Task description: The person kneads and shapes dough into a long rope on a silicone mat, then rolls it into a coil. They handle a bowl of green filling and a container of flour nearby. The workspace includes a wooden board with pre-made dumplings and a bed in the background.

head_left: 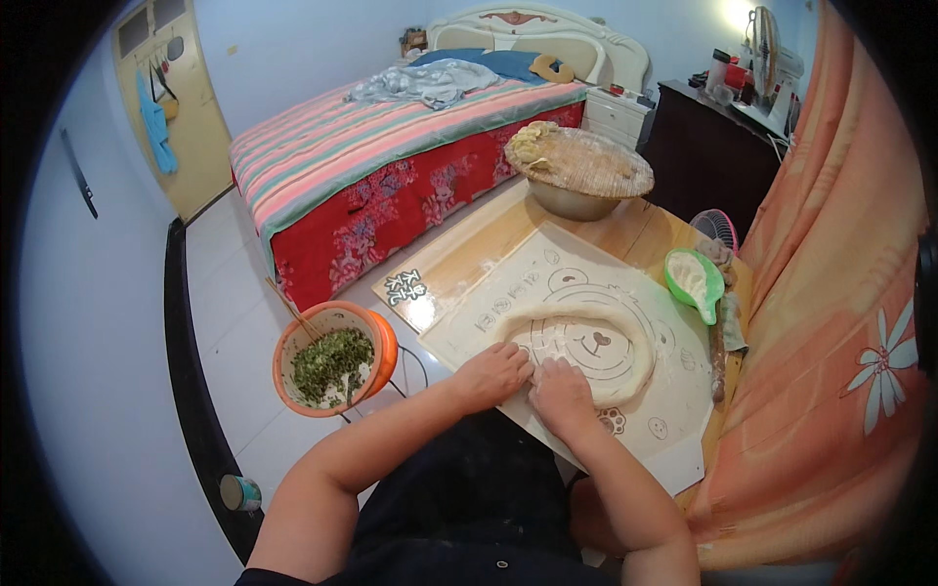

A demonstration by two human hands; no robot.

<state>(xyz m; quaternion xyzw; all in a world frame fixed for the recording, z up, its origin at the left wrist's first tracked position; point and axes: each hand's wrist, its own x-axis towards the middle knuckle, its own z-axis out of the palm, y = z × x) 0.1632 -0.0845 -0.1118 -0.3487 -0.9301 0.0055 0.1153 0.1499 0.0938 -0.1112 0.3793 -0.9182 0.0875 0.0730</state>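
A thick rope of pale dough [637, 352] lies bent into a long oval on a white mat [674, 420] printed with a bear's face. My left hand [495, 374] is curled over the dough at the oval's near left side. Close beside it, my right hand [565, 391] has its fingers bent down at the near edge of the oval. The dough directly under both hands is hidden. White flour dusts the mat. To the right of the dough sits a green scoop [696, 285] filled with white flour.
A rolling pin [719, 363] lies along the table's right edge, by an orange curtain [831, 391]. A bowl [572, 202] under a round woven lid [596, 161] stands at the far corner. At left, an orange bowl [386, 347] holds chopped greens and chopsticks. Beyond is a bed [391, 186].
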